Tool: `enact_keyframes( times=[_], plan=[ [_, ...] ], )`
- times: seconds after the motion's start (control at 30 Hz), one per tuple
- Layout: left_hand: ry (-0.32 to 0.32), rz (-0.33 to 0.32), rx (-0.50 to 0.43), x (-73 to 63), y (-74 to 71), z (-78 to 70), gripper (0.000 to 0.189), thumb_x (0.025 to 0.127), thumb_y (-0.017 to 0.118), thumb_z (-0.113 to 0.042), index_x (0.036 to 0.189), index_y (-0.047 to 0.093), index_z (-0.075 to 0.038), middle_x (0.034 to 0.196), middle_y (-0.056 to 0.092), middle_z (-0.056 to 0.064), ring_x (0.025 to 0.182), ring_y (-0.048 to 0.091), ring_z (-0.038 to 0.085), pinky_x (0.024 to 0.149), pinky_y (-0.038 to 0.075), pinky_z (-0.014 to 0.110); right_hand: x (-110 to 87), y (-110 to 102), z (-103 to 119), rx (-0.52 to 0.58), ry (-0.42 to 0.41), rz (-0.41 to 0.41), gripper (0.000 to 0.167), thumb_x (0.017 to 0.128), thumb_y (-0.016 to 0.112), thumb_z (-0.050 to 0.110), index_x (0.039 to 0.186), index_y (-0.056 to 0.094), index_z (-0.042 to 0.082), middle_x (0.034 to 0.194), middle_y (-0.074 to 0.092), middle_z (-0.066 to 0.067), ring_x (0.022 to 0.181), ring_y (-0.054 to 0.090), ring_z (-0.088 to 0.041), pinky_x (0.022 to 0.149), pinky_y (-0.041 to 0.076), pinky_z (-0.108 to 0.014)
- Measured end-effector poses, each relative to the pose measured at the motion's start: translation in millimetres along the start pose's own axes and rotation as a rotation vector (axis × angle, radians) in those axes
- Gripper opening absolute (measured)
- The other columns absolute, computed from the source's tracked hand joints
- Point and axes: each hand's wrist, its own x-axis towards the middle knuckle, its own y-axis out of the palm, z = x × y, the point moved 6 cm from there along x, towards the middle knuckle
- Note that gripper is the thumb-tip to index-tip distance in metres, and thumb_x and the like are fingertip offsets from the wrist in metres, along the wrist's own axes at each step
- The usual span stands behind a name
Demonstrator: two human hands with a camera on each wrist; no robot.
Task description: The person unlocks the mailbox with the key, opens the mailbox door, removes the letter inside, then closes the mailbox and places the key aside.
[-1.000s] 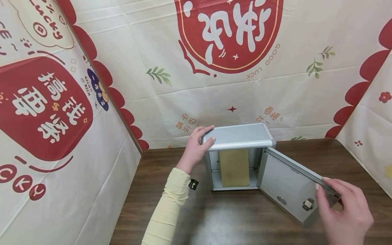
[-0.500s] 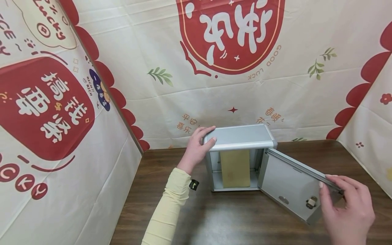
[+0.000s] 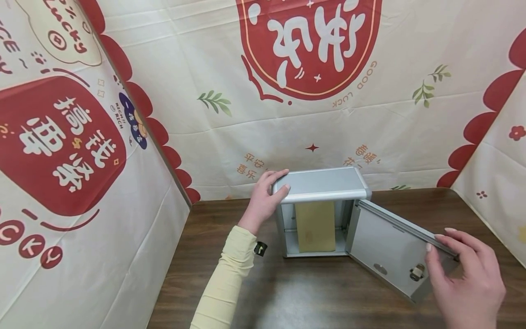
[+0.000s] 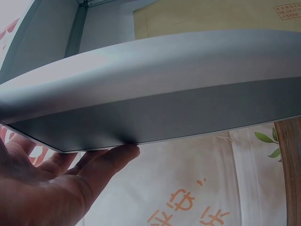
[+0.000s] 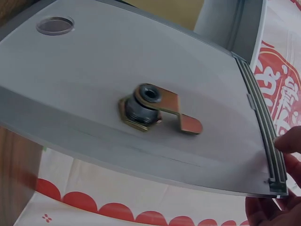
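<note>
A silver-grey metal box (image 3: 322, 182) stands on the table with its hinged door (image 3: 390, 246) swung out to the right. Inside leans a tan kraft-paper envelope (image 3: 315, 226); the left wrist view shows red print on the envelope (image 4: 225, 21). My left hand (image 3: 263, 196) grips the box's top left corner, thumb over the top panel, other fingers along the far edge. At the door's free upper corner, my right hand (image 3: 468, 274) pinches the edge between thumb and fingers, partly behind the door. A cam lock (image 5: 146, 106) is mounted on the door's inner face, near a round disc (image 5: 55, 25).
Brown wood-grain table (image 3: 304, 292) lies under the box. White printed cloth (image 3: 213, 146) hangs close behind it, with further cloth panels at left and right. A dark wrist device (image 3: 260, 248) sits at my left wrist, beside the pale yellow sleeve (image 3: 223, 283).
The door has swung slightly wider with my right hand on it. One right finger now lifts off above the door edge. My left hand stays on the box corner.
</note>
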Motion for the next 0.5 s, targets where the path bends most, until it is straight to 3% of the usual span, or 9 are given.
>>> enact_keyframes(
  times=[0.23, 0.4, 0.5],
  plan=[
    [0.008, -0.002, -0.007, 0.3, 0.1, 1.2, 0.044, 0.092, 0.06, -0.031, 0.134, 0.058, -0.018, 0.129, 0.048, -0.001, 0.114, 0.045, 0.017, 0.094, 0.037, 0.042, 5.1, 0, 12, 0.067, -0.065, -0.056, 0.044, 0.083, 0.066, 0.03, 0.112, 0.068, -0.004, 0.128, 0.059, -0.015, 0.122, 0.05, -0.031, 0.102, 0.027, -0.018],
    [0.009, -0.004, -0.009, 0.3, 0.2, 1.7, 0.043, 0.092, 0.06, -0.031, 0.133, 0.058, -0.02, 0.129, 0.048, -0.001, 0.114, 0.045, 0.017, 0.094, 0.037, 0.042, 10.2, 1, 24, 0.085, -0.115, -0.036, 0.056, 0.086, 0.061, 0.044, 0.115, 0.066, -0.004, 0.129, 0.058, -0.016, 0.125, 0.047, -0.031, 0.105, 0.026, -0.021],
    [0.014, -0.004, -0.007, 0.6, 0.4, 1.8, 0.043, 0.092, 0.06, -0.031, 0.133, 0.058, -0.02, 0.128, 0.048, -0.001, 0.113, 0.045, 0.017, 0.094, 0.037, 0.041, 13.1, 1, 34, 0.141, -0.149, -0.083, 0.061, 0.086, 0.061, 0.05, 0.112, 0.068, -0.004, 0.125, 0.06, -0.018, 0.123, 0.049, -0.032, 0.105, 0.029, -0.025]
  ],
)
